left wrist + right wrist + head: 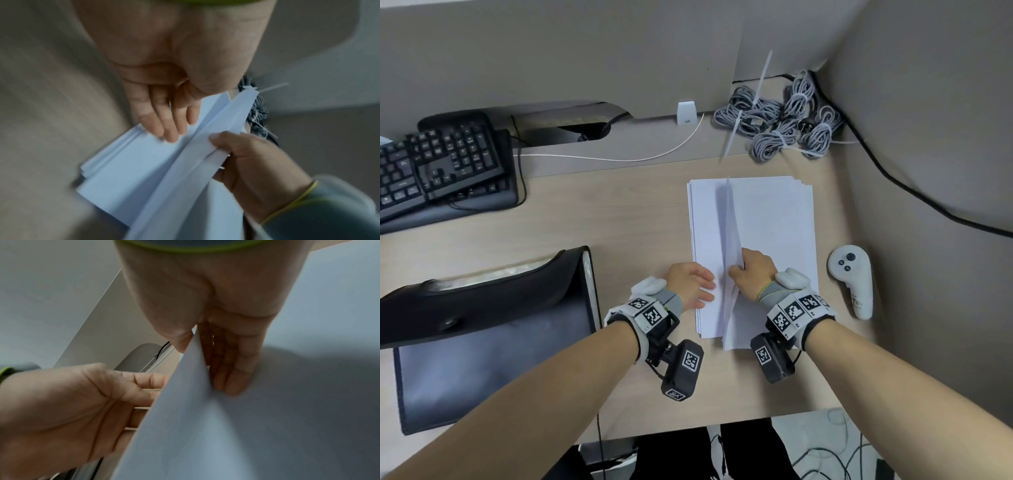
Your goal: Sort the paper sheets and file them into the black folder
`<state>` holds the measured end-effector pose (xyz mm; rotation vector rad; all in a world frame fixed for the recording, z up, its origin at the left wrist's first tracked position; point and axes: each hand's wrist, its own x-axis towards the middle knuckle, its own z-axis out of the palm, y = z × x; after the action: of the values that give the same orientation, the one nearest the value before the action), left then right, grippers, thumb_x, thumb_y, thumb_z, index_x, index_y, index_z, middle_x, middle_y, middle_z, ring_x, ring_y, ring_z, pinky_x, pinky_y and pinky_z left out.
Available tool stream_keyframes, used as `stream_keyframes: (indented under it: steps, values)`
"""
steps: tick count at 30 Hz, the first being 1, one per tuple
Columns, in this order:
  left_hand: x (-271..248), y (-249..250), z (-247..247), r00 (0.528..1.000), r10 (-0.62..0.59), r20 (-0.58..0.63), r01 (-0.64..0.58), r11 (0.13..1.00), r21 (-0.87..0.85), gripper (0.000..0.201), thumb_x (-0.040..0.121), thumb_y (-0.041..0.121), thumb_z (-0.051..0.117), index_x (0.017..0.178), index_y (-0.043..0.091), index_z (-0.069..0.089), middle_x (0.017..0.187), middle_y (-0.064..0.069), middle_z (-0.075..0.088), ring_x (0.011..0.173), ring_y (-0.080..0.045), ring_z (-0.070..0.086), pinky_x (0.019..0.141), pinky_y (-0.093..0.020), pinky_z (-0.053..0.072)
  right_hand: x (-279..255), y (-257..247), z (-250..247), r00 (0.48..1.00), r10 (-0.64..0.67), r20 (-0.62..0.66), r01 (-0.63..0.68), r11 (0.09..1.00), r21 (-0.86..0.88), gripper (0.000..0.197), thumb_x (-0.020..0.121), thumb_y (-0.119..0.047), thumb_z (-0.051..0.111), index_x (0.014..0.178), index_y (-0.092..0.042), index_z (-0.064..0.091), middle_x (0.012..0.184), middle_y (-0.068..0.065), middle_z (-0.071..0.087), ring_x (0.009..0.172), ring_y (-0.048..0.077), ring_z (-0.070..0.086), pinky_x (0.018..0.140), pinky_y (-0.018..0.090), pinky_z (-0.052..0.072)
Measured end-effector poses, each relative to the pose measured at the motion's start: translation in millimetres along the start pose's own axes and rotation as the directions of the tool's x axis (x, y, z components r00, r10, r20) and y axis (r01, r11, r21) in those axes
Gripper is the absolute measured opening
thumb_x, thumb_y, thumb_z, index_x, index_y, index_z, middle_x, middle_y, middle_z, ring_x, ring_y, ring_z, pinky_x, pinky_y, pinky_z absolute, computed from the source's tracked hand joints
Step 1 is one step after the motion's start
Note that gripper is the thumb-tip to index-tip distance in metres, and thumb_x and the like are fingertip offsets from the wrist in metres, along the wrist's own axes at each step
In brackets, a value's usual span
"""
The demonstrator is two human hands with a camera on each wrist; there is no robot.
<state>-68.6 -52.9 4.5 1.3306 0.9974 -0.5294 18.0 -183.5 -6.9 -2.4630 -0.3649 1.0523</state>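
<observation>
White paper sheets [774, 219] lie stacked mid-desk, too many for us to count; thin, limp and slippery, they are best taken at a long edge. Our right hand [751, 274] pinches several lifted sheets; our left hand [690, 284] presses flat-fingered on the stack. One open black plastic folder [493, 329] waits to their left

On the light wooden desk [619, 212], the right hand [751, 274] pinches some raised sheets of the white paper stack [774, 219], the left hand [690, 284] rests flat on its left edge, and the open black folder [482, 329] lies at the left.
</observation>
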Motion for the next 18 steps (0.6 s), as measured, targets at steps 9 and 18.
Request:
stream_keyframes:
  steps: [9,18]
  values:
    - [14,-10,1,0.968,0.088,-0.235,-0.049,0.985,0.167,0.015,0.085,0.008,0.062,0.094,0.019,0.057,0.086,-0.003,0.062,0.083,-0.029,0.066,0.076,-0.044,0.057,-6,1,2,1.0,-0.004,-0.007,0.004,0.999,0.048,0.02,0.089,-0.018,0.048,0.071,-0.012,0.04,0.074,0.008,0.052,0.067,0.024,0.045,0.06,0.03,0.033]
    - [11,-8,3,0.978,0.09,-0.187,-0.087,0.996,0.021,0.009,0.091,0.002,0.06,0.095,0.009,0.06,0.073,-0.004,0.058,0.059,-0.014,0.057,0.055,-0.027,0.051,-14,4,3,0.998,-0.027,-0.056,0.036,0.988,0.153,0.008,0.089,-0.016,0.05,0.093,-0.01,0.047,0.073,0.005,0.051,0.063,0.021,0.047,0.057,0.029,0.037]
